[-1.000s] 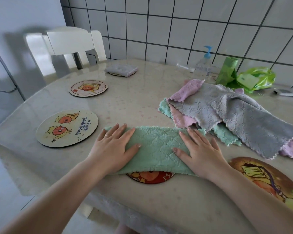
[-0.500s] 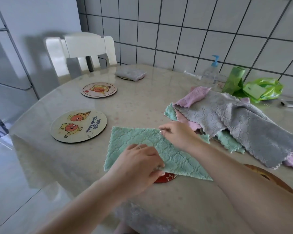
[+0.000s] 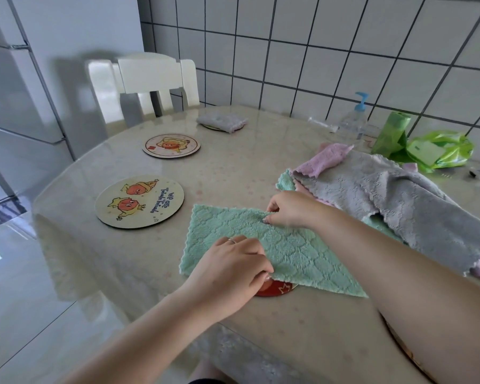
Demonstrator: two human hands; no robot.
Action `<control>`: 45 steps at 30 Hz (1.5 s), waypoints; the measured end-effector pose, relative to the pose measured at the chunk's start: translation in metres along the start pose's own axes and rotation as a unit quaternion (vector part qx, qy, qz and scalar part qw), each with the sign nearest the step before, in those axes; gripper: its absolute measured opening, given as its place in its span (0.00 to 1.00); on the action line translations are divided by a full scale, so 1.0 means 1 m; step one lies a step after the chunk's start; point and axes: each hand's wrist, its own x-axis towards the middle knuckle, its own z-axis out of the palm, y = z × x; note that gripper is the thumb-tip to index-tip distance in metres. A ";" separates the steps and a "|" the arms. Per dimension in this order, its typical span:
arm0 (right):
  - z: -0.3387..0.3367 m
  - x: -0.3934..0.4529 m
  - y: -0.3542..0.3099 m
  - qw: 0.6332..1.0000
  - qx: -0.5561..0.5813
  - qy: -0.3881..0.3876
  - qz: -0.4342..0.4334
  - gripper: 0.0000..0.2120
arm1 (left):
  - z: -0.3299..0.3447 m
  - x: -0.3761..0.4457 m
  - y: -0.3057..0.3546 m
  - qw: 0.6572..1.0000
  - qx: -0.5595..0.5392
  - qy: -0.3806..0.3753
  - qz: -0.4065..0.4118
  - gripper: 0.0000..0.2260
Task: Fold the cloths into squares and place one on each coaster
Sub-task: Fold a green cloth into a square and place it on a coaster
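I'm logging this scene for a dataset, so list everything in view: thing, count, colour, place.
green cloth: 1, mint, front, folded, over red coaster
cloth pile: grey, pink, mint, right
folded cloth: 1, grey, on far coaster
printed coasters: 2 bare, cream, left
pump bottle: 1, clear, blue top, back
bag roll: 1, green, back right
plastic bag: 1, green, back right
chair: 1, white, behind table
left hand: pinches cloth's near edge
right hand: pinches far edge
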 end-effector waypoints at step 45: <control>0.036 -0.152 0.023 0.860 0.506 -0.057 -0.032 0.26 | -0.034 -0.039 -0.039 0.900 -0.375 -0.088 -0.204 0.30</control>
